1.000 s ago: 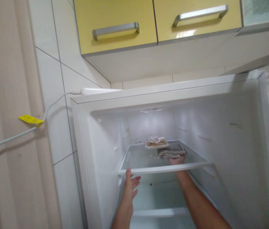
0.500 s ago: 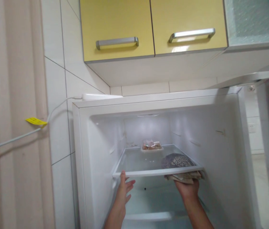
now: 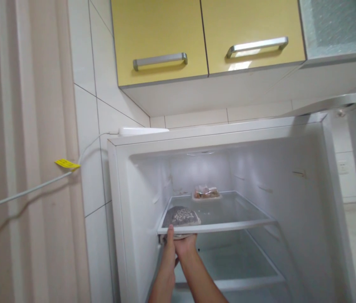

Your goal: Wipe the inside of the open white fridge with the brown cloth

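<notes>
The fridge stands open, with a glass shelf across its upper compartment. My right hand is below the shelf's front left corner, closed on a grey patterned cloth. It presses the cloth against the underside of the glass, and the cloth shows through from above. My left hand is right beside it, a finger stretched up onto the shelf's white front rim, with the other fingers partly hidden behind my right hand. A small tray of food sits at the back of the shelf.
A lower shelf lies beneath my arms. Yellow cupboards with metal handles hang above the fridge. A white cable with a yellow tag runs along the tiled wall on the left. A beige curtain hangs at the far left.
My right hand has slid the cloth from the right side of the shelf across to its front left corner. It now meets my left hand, which stays at the rim.
</notes>
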A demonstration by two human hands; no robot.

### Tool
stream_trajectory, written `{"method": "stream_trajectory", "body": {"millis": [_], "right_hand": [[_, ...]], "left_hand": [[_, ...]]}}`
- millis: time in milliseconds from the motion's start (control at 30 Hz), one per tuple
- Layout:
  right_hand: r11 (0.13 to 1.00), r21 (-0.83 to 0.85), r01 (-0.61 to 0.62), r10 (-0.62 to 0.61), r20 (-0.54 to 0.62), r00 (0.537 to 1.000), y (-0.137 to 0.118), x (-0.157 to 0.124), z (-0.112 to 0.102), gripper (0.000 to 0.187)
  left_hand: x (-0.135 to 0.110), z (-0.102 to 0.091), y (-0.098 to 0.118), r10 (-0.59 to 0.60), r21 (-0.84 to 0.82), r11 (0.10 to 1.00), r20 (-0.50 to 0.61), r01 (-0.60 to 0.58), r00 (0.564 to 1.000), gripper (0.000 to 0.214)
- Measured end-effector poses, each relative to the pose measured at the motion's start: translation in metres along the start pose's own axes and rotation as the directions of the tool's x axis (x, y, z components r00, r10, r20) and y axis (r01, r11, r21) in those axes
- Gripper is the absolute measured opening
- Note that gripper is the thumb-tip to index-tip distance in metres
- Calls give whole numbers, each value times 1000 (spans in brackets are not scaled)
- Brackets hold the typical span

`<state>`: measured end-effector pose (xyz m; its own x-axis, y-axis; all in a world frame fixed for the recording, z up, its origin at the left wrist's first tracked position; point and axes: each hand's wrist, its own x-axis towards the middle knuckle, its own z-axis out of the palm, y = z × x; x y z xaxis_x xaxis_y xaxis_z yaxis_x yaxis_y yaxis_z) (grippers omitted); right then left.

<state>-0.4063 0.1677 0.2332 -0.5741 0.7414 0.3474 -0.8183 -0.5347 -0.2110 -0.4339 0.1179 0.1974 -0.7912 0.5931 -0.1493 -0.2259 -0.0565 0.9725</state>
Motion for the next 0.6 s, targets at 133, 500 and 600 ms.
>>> {"method": "stream_trajectory", "body": {"millis": [133,500,600], "right_hand": [[1000,1,-25,26,-39,999,-42,-10,-12,34],[873,-407,268,-445,-442,779,-193,-132,-87,50],[843,-467,265,-488,-459,742,-207,-175,-91,47]], "left_hand": [[-4,2,4,4,9,1000,-17,-4,1000,71],[-13,3,13,-34,53,998,102,28,994,74],[-16,2,13,-22,63,998,117,14,993,77]]}}
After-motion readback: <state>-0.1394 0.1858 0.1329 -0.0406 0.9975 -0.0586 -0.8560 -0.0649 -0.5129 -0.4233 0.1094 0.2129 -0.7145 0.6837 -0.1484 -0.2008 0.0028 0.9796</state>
